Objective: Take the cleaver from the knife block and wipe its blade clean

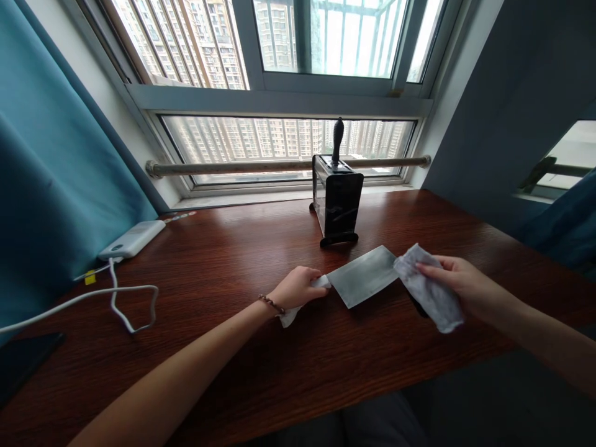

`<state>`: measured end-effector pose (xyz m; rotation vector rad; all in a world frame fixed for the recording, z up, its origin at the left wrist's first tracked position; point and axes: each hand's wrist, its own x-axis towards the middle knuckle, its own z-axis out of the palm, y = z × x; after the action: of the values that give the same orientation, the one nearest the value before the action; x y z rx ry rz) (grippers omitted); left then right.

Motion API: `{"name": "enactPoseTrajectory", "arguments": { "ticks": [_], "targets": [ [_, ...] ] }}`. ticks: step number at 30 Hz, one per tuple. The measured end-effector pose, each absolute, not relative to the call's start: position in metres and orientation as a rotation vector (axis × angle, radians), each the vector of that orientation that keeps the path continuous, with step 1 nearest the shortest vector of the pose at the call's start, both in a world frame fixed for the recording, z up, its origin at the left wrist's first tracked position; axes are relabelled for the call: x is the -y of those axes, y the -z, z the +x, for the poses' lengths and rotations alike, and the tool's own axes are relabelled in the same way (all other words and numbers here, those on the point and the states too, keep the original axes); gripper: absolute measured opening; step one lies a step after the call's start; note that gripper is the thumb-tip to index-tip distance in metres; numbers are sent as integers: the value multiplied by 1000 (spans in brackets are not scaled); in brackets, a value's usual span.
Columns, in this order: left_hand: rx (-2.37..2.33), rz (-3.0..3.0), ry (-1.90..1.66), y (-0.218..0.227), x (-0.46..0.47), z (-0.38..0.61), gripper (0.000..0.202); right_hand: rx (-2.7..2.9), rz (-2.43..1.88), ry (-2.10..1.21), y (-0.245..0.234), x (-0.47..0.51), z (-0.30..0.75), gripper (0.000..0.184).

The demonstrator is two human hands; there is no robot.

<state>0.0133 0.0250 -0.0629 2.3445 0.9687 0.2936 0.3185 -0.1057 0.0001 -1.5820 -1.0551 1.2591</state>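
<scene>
A broad, flat grey metal blade, like that of a cleaver (365,277), lies at a slant over the table between my hands. My left hand (300,287) is closed at the blade's left corner, on a white tissue or cloth (289,316) that sticks out below the palm. My right hand (460,279) grips a crumpled white cloth (431,288) at the blade's right end. A dark piece (418,305) shows under this cloth; it may be the handle, but most of it is hidden. I cannot tell how firmly either hand holds the blade itself.
A black knife block (342,205) with one black-handled tool (338,139) stands behind the blade, near the window. At left lie a white power bank (133,240), its white cable (114,288) and a dark flat object (28,360). The brown wooden table (223,385) ends in front.
</scene>
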Motion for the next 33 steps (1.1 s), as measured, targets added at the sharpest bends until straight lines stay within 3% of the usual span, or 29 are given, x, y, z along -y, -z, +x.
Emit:
{"name": "enactPoseTrajectory", "arguments": {
  "ticks": [4,6,13,19,23,26,28,31,33],
  "targets": [
    [-991,2334,-315,64,-24,13,30,1710,-1527,-146,-21,93,283,24],
    [-994,2331,-321,64,-23,13,29,1856,-1391,78,-17,86,257,23],
    [-1003,2355,-337,67,-24,13,24,2270,-1511,-193,42,64,193,18],
    [-1014,2329,-320,65,-24,13,24,1737,-1338,-175,11,72,210,25],
    [-1025,2312,-313,62,-24,14,24,793,-1245,-792,-22,79,223,44],
    [-1034,2306,-308,61,-23,14,25,626,-1011,-1277,-25,80,221,46],
    [-1037,2305,-305,61,-23,14,26,574,-937,-1418,-16,79,218,42],
    [-1040,2303,-298,61,-23,14,26,534,-957,-1445,3,76,215,39],
    [-1038,2300,-299,62,-23,13,24,776,-1077,-1220,8,74,218,40]
  ]
}}
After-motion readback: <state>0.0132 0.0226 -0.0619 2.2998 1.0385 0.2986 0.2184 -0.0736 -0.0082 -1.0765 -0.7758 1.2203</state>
